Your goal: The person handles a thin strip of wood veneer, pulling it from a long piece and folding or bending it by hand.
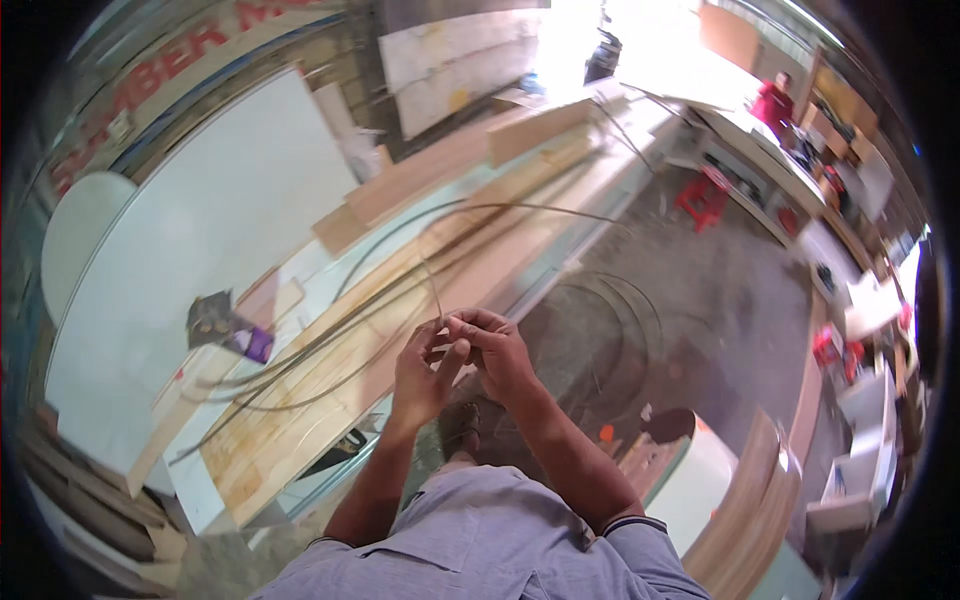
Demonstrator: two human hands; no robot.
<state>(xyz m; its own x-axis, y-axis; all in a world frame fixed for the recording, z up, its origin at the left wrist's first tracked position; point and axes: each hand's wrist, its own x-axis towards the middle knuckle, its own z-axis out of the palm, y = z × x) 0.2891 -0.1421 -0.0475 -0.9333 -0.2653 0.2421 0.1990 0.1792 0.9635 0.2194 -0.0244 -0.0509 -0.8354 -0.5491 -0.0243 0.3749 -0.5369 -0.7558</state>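
Boards (265,450) behind, hands (423,378) (500,358) seemingly fingertip-to-fingertip

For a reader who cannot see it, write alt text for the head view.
A person's left hand and right hand meet, seemingly pinching a thin strip, beside long wooden boards. Longer dark strips curve across the boards; a red stool stands farther off, right.

- Over on the wall side, a pale banner (262,22) carries big red capital letters (190,60) in a slanting row, smeared but legible in part from where I stand.
- On the dark-and-purple packet (255,344) near the white board (200,240), any print is too blurred to read.
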